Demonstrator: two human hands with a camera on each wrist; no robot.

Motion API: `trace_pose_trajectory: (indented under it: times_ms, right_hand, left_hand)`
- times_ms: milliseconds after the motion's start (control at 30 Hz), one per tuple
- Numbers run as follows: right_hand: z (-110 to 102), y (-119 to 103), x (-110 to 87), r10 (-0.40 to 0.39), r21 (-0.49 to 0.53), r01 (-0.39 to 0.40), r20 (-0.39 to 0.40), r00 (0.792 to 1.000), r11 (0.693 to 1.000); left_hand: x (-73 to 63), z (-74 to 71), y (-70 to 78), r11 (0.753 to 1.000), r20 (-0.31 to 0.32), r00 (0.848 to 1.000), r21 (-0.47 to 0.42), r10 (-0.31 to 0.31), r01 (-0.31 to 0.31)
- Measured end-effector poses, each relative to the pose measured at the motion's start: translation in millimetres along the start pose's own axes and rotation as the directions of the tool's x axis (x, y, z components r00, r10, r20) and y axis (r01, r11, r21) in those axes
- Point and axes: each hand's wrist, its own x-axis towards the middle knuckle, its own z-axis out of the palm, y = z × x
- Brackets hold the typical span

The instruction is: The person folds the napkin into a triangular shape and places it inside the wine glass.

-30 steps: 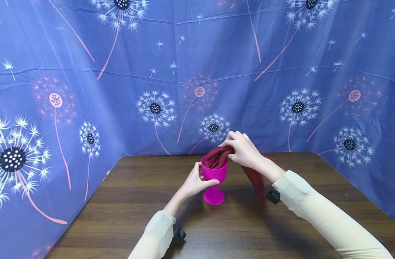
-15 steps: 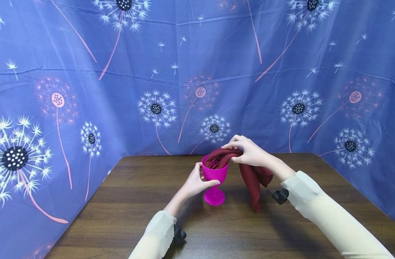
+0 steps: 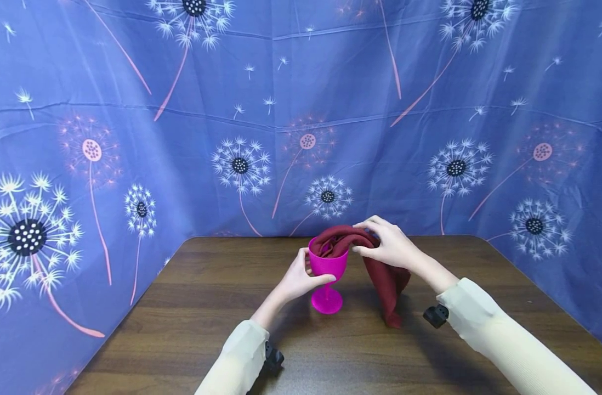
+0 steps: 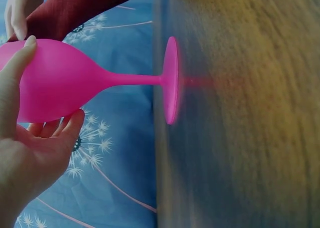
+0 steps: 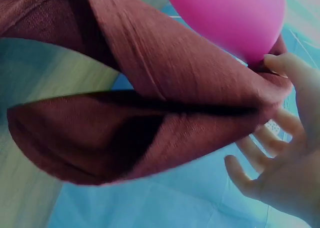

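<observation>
A bright pink goblet (image 3: 329, 268) stands upright in the middle of the table, its bowl and stem also plain in the left wrist view. My left hand (image 3: 299, 280) holds the bowl from the left, thumb across the near side and fingers behind. One end of a dark red cloth napkin (image 3: 387, 285) is bunched inside the bowl; the rest arches over the right rim and hangs towards the tabletop. To the right of the rim, my right hand (image 3: 387, 243) pinches the napkin between thumb and fingers. In the right wrist view, the hanging napkin (image 5: 165, 73) falls in loose folds.
The brown wood-grain table (image 3: 202, 329) has rounded far corners. A blue curtain (image 3: 380, 148) printed with dandelions hangs behind it and along both sides. Small black devices sit at both wrists, below pale sleeves (image 3: 503, 329).
My right hand has slid right and slightly down along the napkin, away from the goblet. More of the napkin shows over the rim and below. My left hand and the goblet stay put.
</observation>
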Motion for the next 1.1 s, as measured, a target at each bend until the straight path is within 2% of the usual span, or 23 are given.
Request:
trace_pose_trajectory:
  times_ms: [100,200,333,400,567,667,833,1100]
  right_hand:
    - [-1,3,-3.7,-0.027,0.025,0.026,0.032,0.999,0.999]
    - [-2,6,-5.5,-0.042,0.059,0.040,0.041,0.998,0.997]
    - [-1,7,-6.6,-0.027,0.095,0.025,0.019,0.999,0.995]
    - [0,7,-7.0,-0.003,0.097,0.004,-0.008,1.000,0.995]
    - [3,7,-9.2,0.083,0.153,-0.069,-0.086,0.993,0.986]
    - [1,6,-9.8,0.105,0.151,-0.084,-0.139,0.985,0.985]
    - [-1,4,-6.0,0.084,0.098,-0.064,-0.214,0.973,0.993]
    - [1,2,5.1,0.047,0.096,-0.019,-0.297,0.954,0.995]
  left_hand:
    - [1.3,0.4,-1.7,1.000,-0.003,1.000,0.001,0.007,-0.007]
    - [7.9,1.1,-13.2,1.000,-0.007,1.000,-0.003,0.005,-0.005]
    - [16.5,3.0,-30.7,1.000,-0.013,1.000,-0.017,-0.002,0.002]
    - [17.7,3.5,-34.3,1.000,-0.016,1.000,-0.021,-0.001,0.000]
    - [17.3,3.8,-36.5,1.000,-0.022,1.000,-0.015,0.004,-0.004]
    - [16.6,3.7,-35.7,1.000,-0.023,1.000,-0.007,0.009,-0.010]
    - [16.4,3.5,-34.5,1.000,-0.022,1.000,-0.005,0.012,-0.012]
    - [16.1,4.8,-36.0,0.999,-0.012,1.000,-0.036,-0.007,0.006]
